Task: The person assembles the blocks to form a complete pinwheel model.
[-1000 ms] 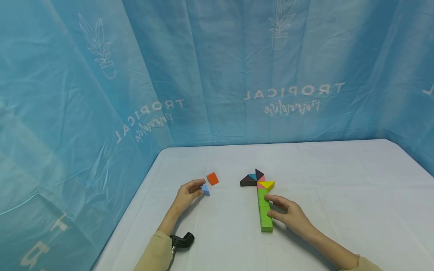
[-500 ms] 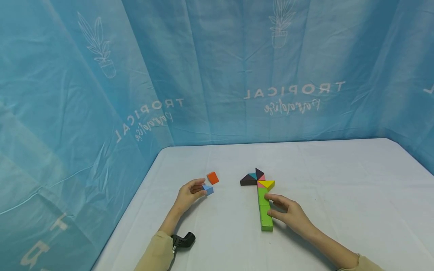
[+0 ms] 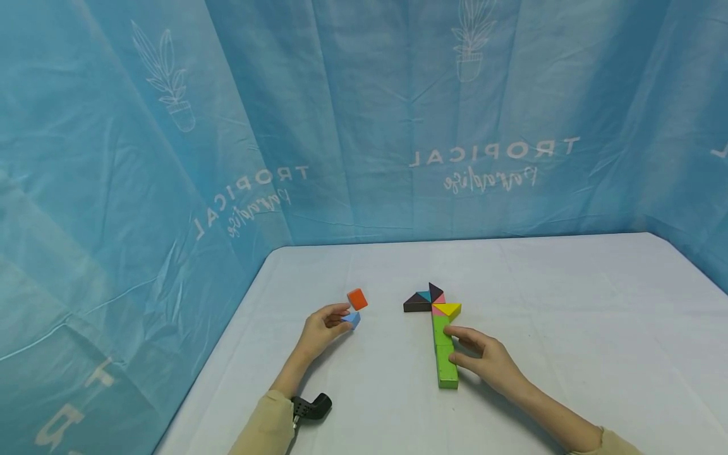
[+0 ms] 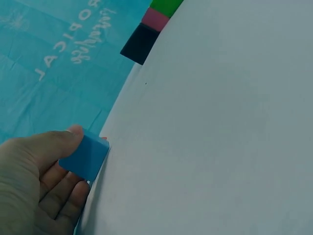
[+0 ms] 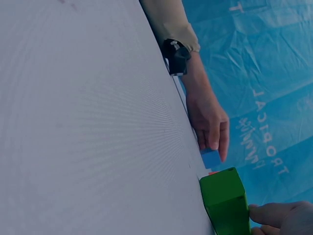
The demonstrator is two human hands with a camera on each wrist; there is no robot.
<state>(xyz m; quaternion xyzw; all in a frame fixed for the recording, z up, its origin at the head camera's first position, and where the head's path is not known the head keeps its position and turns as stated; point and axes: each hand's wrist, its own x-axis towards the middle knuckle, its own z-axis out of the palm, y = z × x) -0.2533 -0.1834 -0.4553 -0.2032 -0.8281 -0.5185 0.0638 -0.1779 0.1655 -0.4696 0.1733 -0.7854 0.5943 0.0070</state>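
Note:
My left hand (image 3: 320,332) pinches a small blue triangular block (image 3: 355,320) between thumb and fingers; the left wrist view shows the thumb across one face of this blue block (image 4: 88,157). Just beyond it lies an orange block (image 3: 357,299). My right hand (image 3: 490,364), fingers loosely bent, touches the right side of two green blocks laid end to end, the upper green block (image 3: 441,330) and the lower green block (image 3: 447,371). At their far end sit a yellow triangle (image 3: 449,309), pink pieces (image 3: 440,299), a teal piece (image 3: 424,295) and black triangles (image 3: 418,304).
A white-covered table (image 3: 540,303) carries all the blocks. Blue printed curtains (image 3: 364,126) stand behind it and along the sides. A black wrist device (image 3: 313,406) is strapped to the left wrist.
The blue block has turned in my left fingers and shifted slightly right, closer to the orange block. My left hand moved a little rightward. The right hand and joined blocks stay put.

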